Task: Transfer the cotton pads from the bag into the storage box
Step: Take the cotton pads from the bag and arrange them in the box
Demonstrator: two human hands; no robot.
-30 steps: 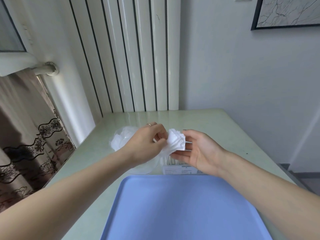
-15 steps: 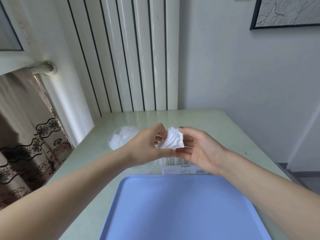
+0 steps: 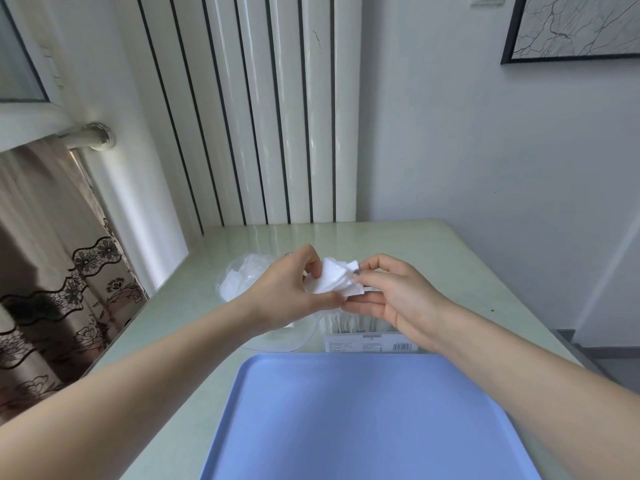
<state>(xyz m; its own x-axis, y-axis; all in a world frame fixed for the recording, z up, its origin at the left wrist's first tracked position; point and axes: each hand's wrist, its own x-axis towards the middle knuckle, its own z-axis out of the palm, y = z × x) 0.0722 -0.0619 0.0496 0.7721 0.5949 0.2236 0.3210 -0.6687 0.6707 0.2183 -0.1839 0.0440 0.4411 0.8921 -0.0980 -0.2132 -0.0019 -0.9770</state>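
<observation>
Mid-frame above the table (image 3: 433, 251): left hand (image 3: 287, 289) and right hand (image 3: 398, 296) both pinching a fanned stack of cotton pads (image 3: 334, 280). Behind the left wrist, clear bag (image 3: 239, 278) with more pads; under the right hand, partly hidden, storage box (image 3: 360, 329). Filling the lower frame, blue tray (image 3: 363, 420).

cotton pads (image 3: 334, 279): soft, matt white
bag (image 3: 242, 275): clear thin plastic — glossy
tray (image 3: 363, 420): smooth matt blue plastic
surface (image 3: 415, 244): glossy, pale green
</observation>
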